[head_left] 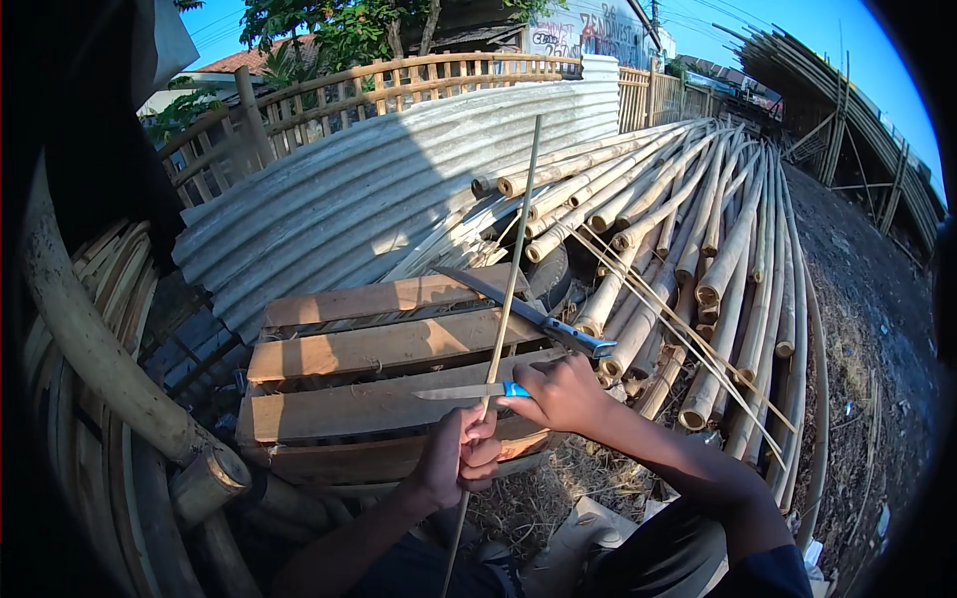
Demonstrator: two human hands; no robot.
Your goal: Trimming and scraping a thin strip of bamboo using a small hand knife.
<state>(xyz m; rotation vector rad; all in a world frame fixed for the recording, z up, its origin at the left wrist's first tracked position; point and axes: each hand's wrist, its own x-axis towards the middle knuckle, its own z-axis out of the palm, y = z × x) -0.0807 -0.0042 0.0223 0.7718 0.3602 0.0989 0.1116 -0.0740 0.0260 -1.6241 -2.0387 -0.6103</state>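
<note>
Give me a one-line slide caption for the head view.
Left hand grips a thin bamboo strip while right hand holds a blue-handled knife against it.

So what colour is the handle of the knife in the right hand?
Bright blue: a strip shows beside the right hand on the knife, seen in the head view.

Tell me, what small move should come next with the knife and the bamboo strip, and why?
Probably push the knife away along the thin bamboo strip. The right hand holds its blue handle with the blade laid across the strip, just above the left hand that grips it, so cutting away from those fingers looks safest.
</note>
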